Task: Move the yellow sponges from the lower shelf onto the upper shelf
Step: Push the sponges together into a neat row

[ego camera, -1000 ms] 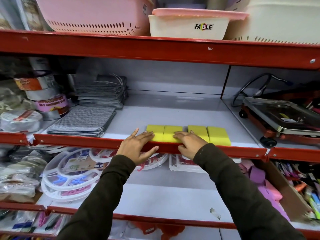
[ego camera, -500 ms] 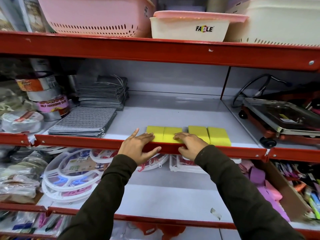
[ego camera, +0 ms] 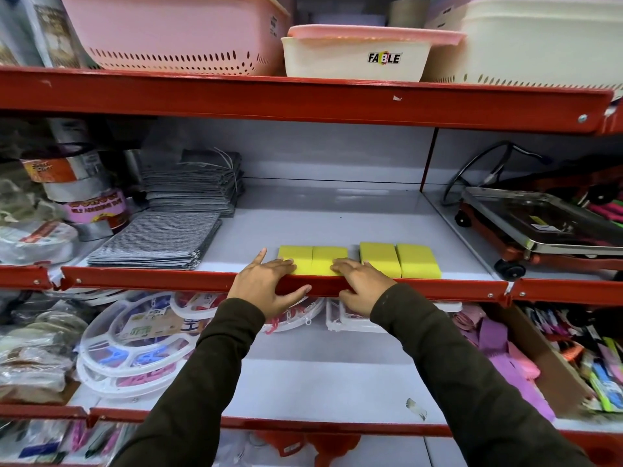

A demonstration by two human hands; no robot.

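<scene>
Head cam, looking at red metal shelving. Closest in, two dark sleeves reach up from the bottom of the frame. Behind them sits the lower shelf (ego camera: 303,392), bare in the middle, with white round plastic organizers (ego camera: 135,345) on its left and a cardboard box of purple stuff (ego camera: 505,362) on the right.

Next up, both hands sit on the red front lip of the upper shelf (ego camera: 151,281). Left hand (ego camera: 266,288) lies flat with its fingers spread and loose, fingertips on the front of the leftmost sponge, thumb hooked under the lip. Right hand (ego camera: 362,286) is the same deal, fingers relaxed and resting over the second sponge's front edge. Neither one is gripping anything.

All four yellow sponges (ego camera: 418,261) are in a row along the front of that upper shelf: a touching left pair (ego camera: 312,259), a small gap, then a touching right pair.

Left of them, stacks of grey woven cloths (ego camera: 155,239), and further left, tape rolls (ego camera: 96,208), whose print is too blurry for me to read properly. Off right, a small steel platform trolley on wheels (ego camera: 539,227).

Way up top: a pink perforated basket (ego camera: 175,32), then a cream tub with a pink lid (ego camera: 357,59) clearly labelled "FABLE", then a cream basket (ego camera: 539,42).
</scene>
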